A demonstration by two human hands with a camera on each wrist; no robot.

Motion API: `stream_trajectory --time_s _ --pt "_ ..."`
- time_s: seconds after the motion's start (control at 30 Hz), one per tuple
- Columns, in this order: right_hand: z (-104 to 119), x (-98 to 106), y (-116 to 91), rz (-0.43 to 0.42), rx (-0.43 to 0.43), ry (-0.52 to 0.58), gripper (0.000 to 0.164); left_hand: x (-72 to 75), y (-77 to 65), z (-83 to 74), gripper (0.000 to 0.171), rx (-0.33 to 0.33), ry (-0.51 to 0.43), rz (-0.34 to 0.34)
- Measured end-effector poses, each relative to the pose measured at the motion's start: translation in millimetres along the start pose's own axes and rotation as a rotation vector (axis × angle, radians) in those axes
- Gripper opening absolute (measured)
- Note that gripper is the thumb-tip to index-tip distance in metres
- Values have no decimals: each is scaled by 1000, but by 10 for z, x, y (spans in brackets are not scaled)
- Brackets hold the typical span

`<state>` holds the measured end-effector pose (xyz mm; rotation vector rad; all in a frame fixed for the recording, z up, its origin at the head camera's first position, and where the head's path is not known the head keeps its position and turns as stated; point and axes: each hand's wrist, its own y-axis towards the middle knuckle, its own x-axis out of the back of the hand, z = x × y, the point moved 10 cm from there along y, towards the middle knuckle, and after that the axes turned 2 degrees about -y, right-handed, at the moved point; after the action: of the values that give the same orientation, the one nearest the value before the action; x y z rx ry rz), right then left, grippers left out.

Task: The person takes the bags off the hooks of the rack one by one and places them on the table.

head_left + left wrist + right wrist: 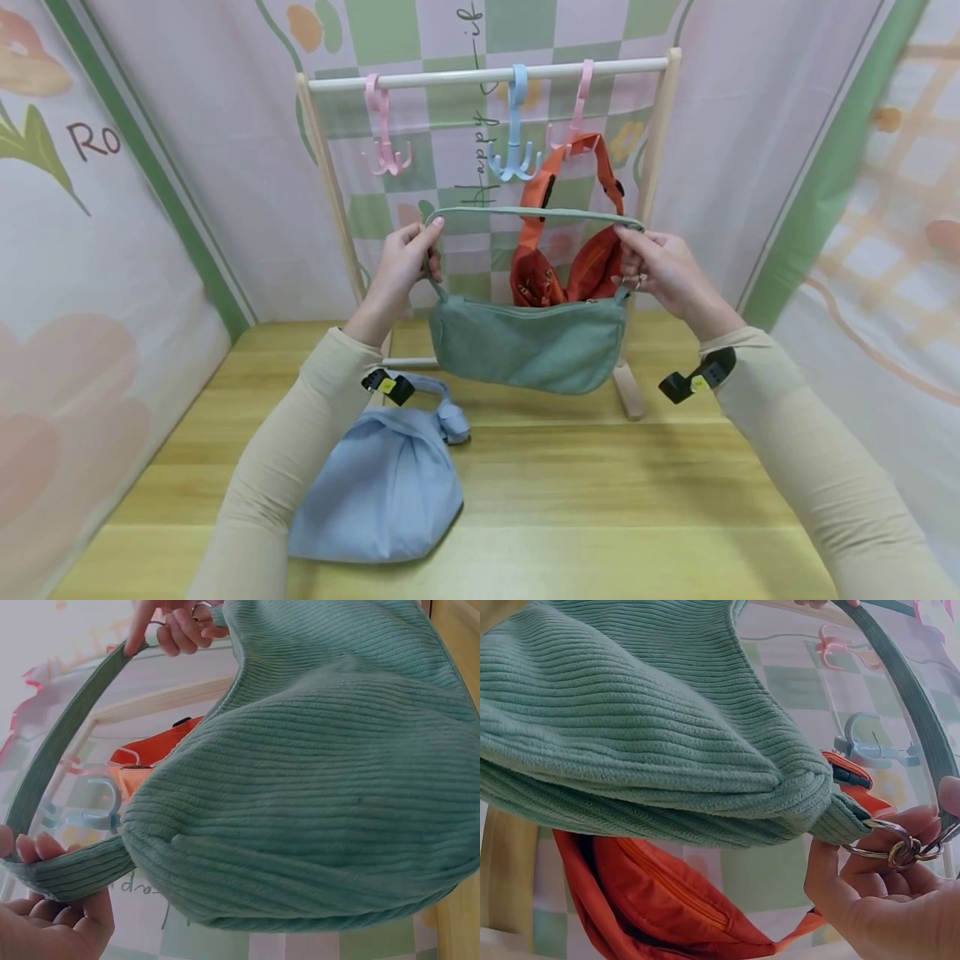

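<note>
A green corduroy shoulder bag (pixel 528 343) hangs in the air in front of the rack, its strap (pixel 525 212) stretched nearly level above it. My left hand (pixel 408 254) pinches the strap at its left end. At the other end my right hand (pixel 660 267) grips the strap beside its metal rings (pixel 900 847), seen in the right wrist view. Behind the green bag, a red-orange waist bag (pixel 536 271) hangs from the right pink hook (pixel 577 104); its lower part is hidden. Ribbed fabric fills much of both wrist views.
A light blue bag (pixel 382 492) with a knotted handle lies on the wooden table (pixel 600 500), near my left forearm. The rack's white bar (pixel 450 79) also carries another pink hook (pixel 384 125) and a blue hook (pixel 515 125). One wooden rack foot (pixel 628 390) stands at right.
</note>
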<state>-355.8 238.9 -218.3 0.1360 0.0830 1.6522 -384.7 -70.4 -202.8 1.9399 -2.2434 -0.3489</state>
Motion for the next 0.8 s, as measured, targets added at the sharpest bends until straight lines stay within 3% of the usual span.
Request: stream_trajectory --time_s 0.27,0.53,0.8 --pt "-23 -38 15 22 -13 16 40 34 -9 22 40 12 -22 2" --pt "-36 -48 19 102 -5 119 25 62 -23 20 39 5 -24 3" --pt "-48 0 -12 105 -6 70 21 86 -36 34 36 -4 1 19"
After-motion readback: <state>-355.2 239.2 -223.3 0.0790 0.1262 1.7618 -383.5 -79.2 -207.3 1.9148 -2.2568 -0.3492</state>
